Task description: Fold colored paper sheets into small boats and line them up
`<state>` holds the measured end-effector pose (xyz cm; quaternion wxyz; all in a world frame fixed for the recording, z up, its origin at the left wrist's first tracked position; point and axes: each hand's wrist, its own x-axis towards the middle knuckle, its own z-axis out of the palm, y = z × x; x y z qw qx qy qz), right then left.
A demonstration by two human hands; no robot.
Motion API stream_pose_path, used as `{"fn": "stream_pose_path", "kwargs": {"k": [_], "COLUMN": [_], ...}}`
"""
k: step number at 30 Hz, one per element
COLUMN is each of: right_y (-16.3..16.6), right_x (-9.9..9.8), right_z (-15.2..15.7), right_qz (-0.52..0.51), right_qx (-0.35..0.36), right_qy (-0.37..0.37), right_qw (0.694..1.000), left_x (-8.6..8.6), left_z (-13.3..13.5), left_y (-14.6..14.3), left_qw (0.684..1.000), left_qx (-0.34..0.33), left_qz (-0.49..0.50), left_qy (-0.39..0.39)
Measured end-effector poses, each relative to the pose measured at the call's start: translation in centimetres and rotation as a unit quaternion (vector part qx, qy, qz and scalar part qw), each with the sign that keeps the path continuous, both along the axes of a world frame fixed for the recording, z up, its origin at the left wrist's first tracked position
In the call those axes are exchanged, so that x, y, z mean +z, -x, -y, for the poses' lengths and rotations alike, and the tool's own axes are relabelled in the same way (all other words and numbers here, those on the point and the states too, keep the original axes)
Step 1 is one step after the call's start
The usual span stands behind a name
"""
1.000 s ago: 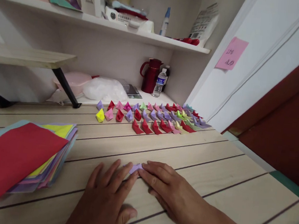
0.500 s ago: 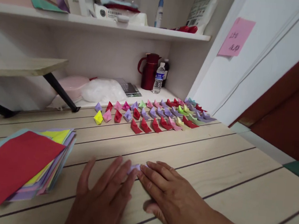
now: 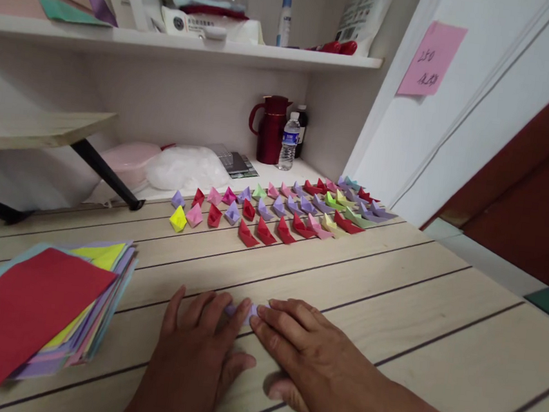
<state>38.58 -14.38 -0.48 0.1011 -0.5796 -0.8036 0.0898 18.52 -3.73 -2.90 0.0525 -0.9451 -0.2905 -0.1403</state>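
Here, a small lilac paper (image 3: 251, 313) lies on the slatted table (image 3: 414, 310), directly beneath the fingertips of both hands. Most of it is covered: a patch shows between the two hands, a sliver to the left of the left index finger, and a thin edge beyond the right fingertips. How far it is folded is too hidden to tell.

The left hand (image 3: 192, 353) has its fingers spread and slightly bent, the index finger reaching across the paper and the thumb held out to the side. The right hand (image 3: 311, 355) lies flatter, its fingers stretched out close together, with their tips over the paper's right part and the thumb tucked lower down. Both hands rest on the paper from above rather than pinching it, and their index fingertips nearly meet over it.

Well to the left of the left hand is a stack of coloured paper (image 3: 107, 313), with a red sheet (image 3: 26, 311) on top. Beyond the hands, near the table's back edge, small paper boats (image 3: 284, 231) stand in rows, in red, pink, lilac, yellow and green. Behind them are a dark red jug (image 3: 270, 134) and a water bottle (image 3: 289, 144), side by side.
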Motion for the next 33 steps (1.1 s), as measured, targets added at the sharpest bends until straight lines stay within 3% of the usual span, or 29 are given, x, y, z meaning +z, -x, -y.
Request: {"fn": "stream_pose_path", "kwargs": {"k": [9,12,14,18,23,33], "right_y": [1.3,1.3,1.3,1.6,2.3,0.9], "right_x": [0.9,0.7,0.7,1.1,1.4,0.2], "right_z": [-0.1,0.0,0.1,0.2,0.3,1.5], "right_qz": [0.02,0.023,0.026,0.035,0.063,0.075], "right_qx": [-0.029,-0.028,-0.023,-0.03,-0.053,-0.078], "right_qy": [-0.01,-0.017,-0.015,-0.019,-0.04,-0.052], "right_qw": [0.999,0.999,0.999,0.999,0.996,0.993], "left_x": [-0.7,-0.5,-0.3,0.5,1.5,1.3], "left_z": [-0.1,-0.1,-0.2,-0.4,-0.4,-0.2], "left_y": [0.8,1.0,1.0,1.2,1.3,1.0], "left_qw": [0.999,0.999,0.999,0.997,0.991,0.995], "left_qx": [0.003,0.033,0.013,-0.041,-0.028,-0.003], "left_qz": [-0.007,0.031,0.041,-0.007,-0.03,-0.036], "left_qy": [0.034,0.004,-0.003,0.071,0.13,0.096]}}
